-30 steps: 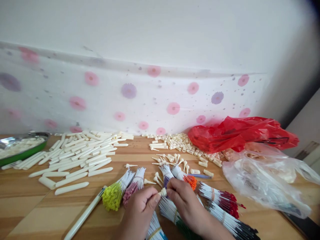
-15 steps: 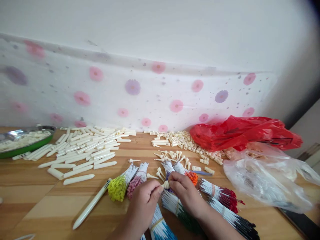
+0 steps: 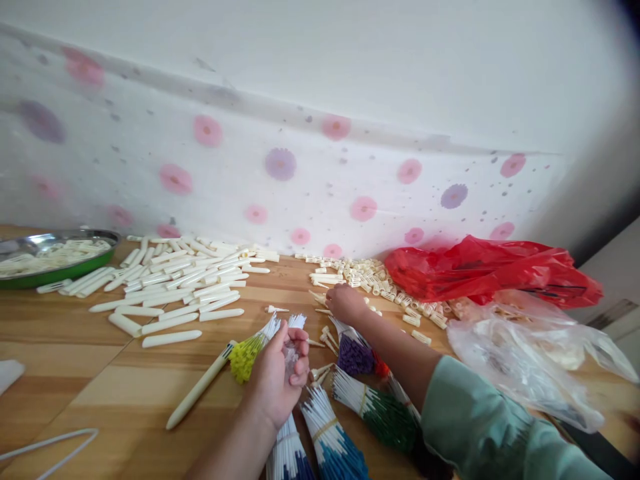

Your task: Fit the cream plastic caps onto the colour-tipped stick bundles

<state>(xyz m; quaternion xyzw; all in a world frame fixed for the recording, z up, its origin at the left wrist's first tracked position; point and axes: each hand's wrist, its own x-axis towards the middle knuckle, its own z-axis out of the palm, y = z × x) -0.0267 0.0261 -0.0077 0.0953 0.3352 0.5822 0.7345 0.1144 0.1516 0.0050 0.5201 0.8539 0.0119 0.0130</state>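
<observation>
My left hand (image 3: 277, 373) is cupped palm up, its fingers curled around a clump of small clear pieces (image 3: 291, 357). My right hand (image 3: 347, 305) reaches forward, fingers bent down and together over the small cream pointed tips (image 3: 329, 340); whatever is between its fingertips is hidden. Close to the left hand lie rubber-banded bundles of thin white refills with coloured ends: yellow (image 3: 247, 353), purple (image 3: 356, 353), green (image 3: 385, 413), light blue (image 3: 335, 440) and dark blue (image 3: 290, 453). A few cream tips (image 3: 320, 373) lie between the bundles.
Many cream pen barrels (image 3: 175, 287) are heaped at left, beside a green-sided metal dish (image 3: 65, 270). One assembled multi-colour pen (image 3: 200, 385) lies in front. Small cream slotted parts (image 3: 370, 275), a red plastic bag (image 3: 490, 270) and a clear bag (image 3: 520, 360) are at right.
My hands have come apart from the cream tip they held together. The right hand has moved forward to the loose tips; the left has turned palm up, showing clear pieces. The view has shifted.
</observation>
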